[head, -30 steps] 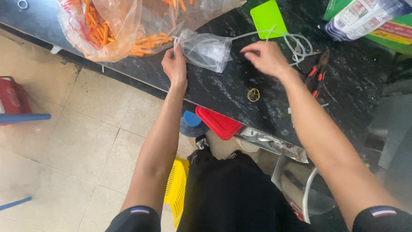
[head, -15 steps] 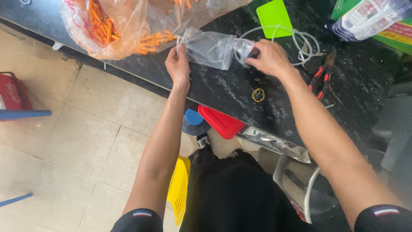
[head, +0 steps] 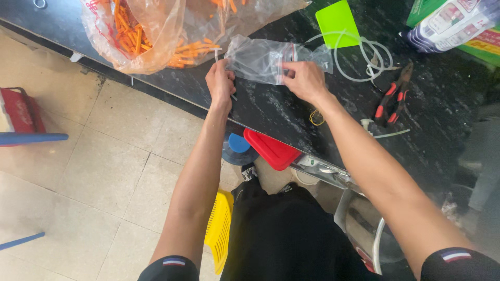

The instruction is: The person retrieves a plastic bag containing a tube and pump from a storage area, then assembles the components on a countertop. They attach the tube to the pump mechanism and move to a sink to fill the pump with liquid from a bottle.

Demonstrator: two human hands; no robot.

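A small clear plastic zip bag (head: pixel 260 58) lies on the dark stone counter (head: pixel 271 112). My left hand (head: pixel 221 82) pinches its left end, with a thin white piece sticking up from the fingers. My right hand (head: pixel 304 80) grips the bag near its sealed mouth at the right. A large clear bag of orange pieces (head: pixel 156 31) sits just behind my left hand.
A coil of clear tubing (head: pixel 359 57), a lime green card (head: pixel 337 22) and red-handled pliers (head: pixel 393 96) lie right of my hands. A yellow rubber band (head: pixel 316 117) lies near my right wrist. Coloured packages (head: pixel 453 23) sit far right. Red and yellow bins (head: pixel 271 151) stand below the counter.
My right hand moved left from the tubing onto the bag's mouth and took hold of it. My left hand kept its hold on the bag's left end.
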